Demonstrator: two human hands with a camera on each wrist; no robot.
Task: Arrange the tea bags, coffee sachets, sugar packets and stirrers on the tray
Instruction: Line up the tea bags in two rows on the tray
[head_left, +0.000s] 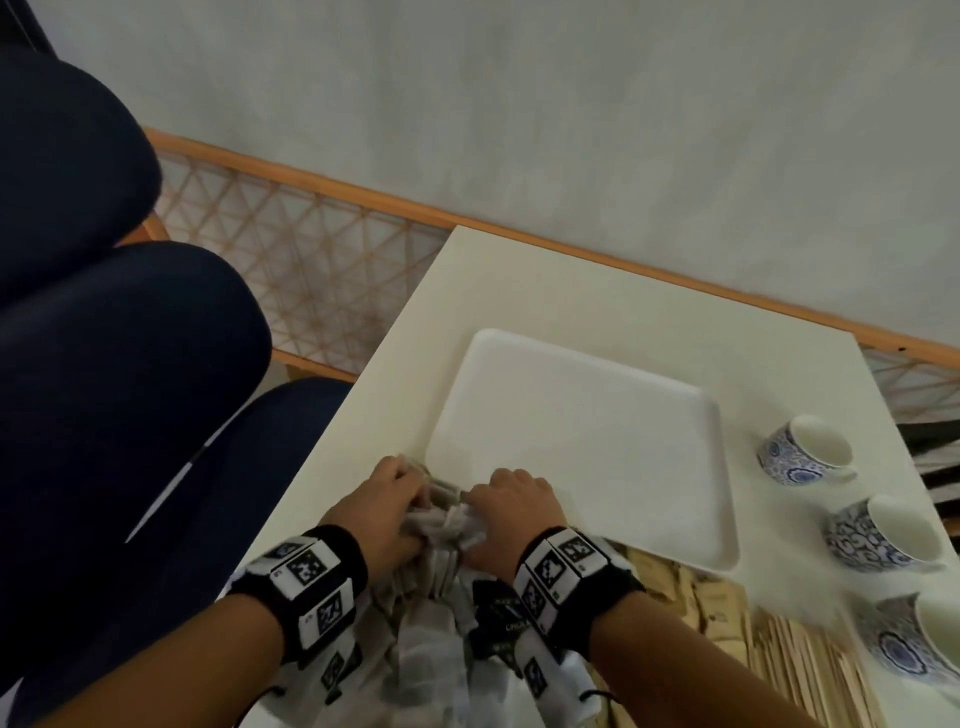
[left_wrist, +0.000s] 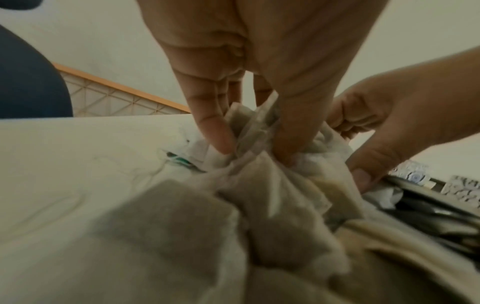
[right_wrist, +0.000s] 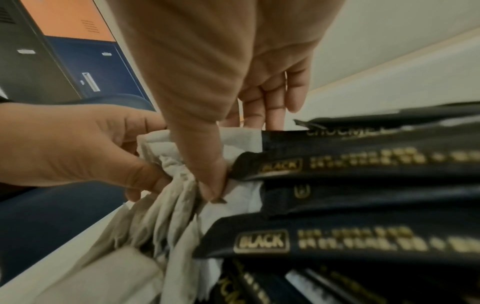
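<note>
A bunch of pale tea bags (head_left: 441, 519) lies on the white table at the near-left corner of the bare white tray (head_left: 587, 457). My left hand (head_left: 395, 493) pinches the bunch between thumb and fingers (left_wrist: 218, 131). From the other side my right hand (head_left: 504, 499) grips the same tea bags (right_wrist: 166, 197), its thumb pressed on them. Black coffee sachets (right_wrist: 363, 240) lie under my right wrist. Tan sugar packets (head_left: 711, 597) and wooden stirrers (head_left: 800, 665) lie to the right, near the table's front.
Three blue-patterned cups (head_left: 805, 452) lie along the table's right side. Dark blue cushions (head_left: 104, 338) sit left of the table. A rattan panel with a wooden rail (head_left: 311, 249) runs behind it.
</note>
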